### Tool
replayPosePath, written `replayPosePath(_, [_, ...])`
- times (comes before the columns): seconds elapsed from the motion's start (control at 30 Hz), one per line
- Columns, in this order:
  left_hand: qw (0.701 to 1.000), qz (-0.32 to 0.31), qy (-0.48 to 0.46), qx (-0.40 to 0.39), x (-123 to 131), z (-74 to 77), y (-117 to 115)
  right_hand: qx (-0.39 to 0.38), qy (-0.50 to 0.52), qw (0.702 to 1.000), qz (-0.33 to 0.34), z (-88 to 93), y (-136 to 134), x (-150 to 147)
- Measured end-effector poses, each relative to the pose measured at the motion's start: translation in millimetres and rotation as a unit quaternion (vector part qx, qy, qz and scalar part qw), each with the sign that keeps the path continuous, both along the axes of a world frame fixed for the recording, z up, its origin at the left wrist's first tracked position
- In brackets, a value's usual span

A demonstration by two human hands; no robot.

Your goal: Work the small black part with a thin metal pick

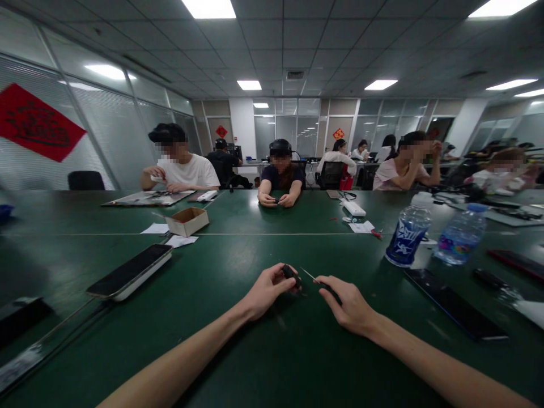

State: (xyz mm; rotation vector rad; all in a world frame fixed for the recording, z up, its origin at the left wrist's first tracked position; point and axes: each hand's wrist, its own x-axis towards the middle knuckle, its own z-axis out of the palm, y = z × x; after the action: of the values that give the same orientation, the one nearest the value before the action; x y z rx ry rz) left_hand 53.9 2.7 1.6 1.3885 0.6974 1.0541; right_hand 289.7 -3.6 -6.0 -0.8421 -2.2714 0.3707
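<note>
- Small black object [290, 273] is pinched by the thumb and fingers of the left hand [267, 292], closed firmly on it above the table.
- Slim tool [329, 291], with a black handle and a thin metal point, is grasped by the right hand [346, 306]. The point is directed at the small black object and ends just beside it; contact cannot be confirmed.
- Green tabletop [204, 266] is spread beneath both hands, which are held clear of it.
- Open cardboard box [186, 221] is placed across the table, its brown inside partly seen; its contents cannot be made out. Slips of white paper [155, 228] are laid beside it.
- Plastic water bottle [408, 235], with a blue label, is stood to the right of the hands, with clear liquid inside.
- Second water bottle [461, 235], with a blue cap, is stood just beyond it, also holding clear liquid.
- Blue container [5, 212] is cut off at the left edge; its contents cannot be told.
- Black smartphone [125, 270] is laid on a white block [144, 281] left of the hands.
- Co-worker [280, 175] is seated across the table, hands brought together over a small dark item [276, 200].
</note>
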Motion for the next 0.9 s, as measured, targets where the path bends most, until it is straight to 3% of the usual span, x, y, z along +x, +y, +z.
replayPosePath(0.33, [0.994,-0.013,-0.081,-0.072,-2,-10.5,5,-0.013,-0.023,1.0,-0.004,4.1,-3,-3])
replayPosePath(0.67, [0.998,0.01,-0.03,-0.059,-1,-12.1,6,-0.012,-0.023,1.0,-0.007,8.4,-6,-3])
replayPosePath(0.9, [0.992,-0.005,-0.039,-0.118,0,-12.0,5,-0.013,-0.035,0.999,-0.007,11.9,-6,-3])
